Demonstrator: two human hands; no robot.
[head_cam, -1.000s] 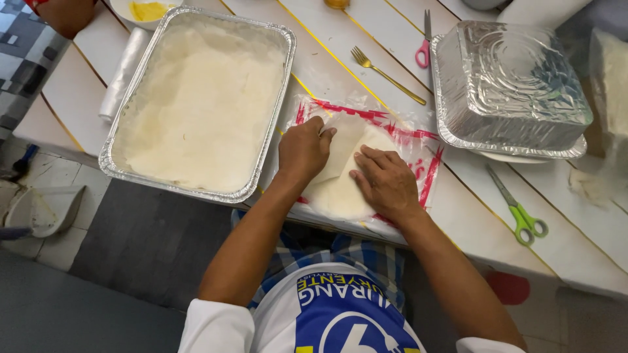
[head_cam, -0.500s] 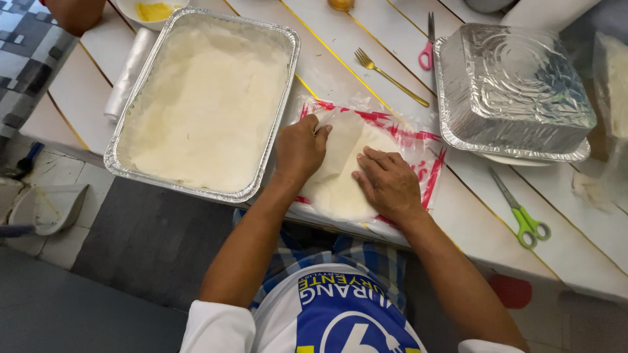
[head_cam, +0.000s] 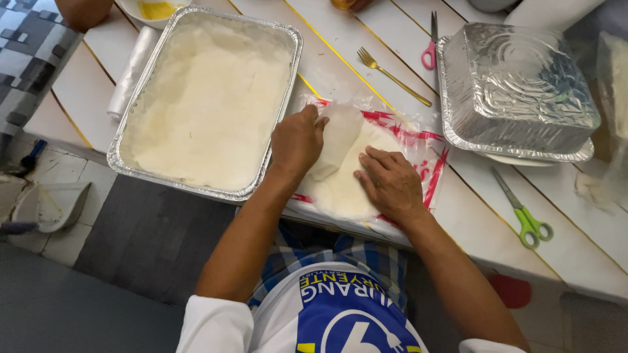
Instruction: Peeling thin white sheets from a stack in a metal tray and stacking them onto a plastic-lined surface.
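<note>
Here | left hand (head_cam: 297,140) lifts wrapper sheet (head_cam: 335,140) | right hand (head_cam: 390,183) presses stack (head_cam: 347,189)

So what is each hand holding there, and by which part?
The left hand pinches the top thin round white sheet by its upper edge, peeling it up. The right hand lies flat on the stack, gripping nothing.

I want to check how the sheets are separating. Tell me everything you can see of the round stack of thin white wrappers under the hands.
The stack of wrappers is round, pale and thin, like soft dough sheets. It lies flat on a clear plastic bag with red print, on the white slatted table. The left hand pinches the top sheet at its far edge and curls it upward, translucent. The right hand lies flat on the stack, pressing it down.
</note>
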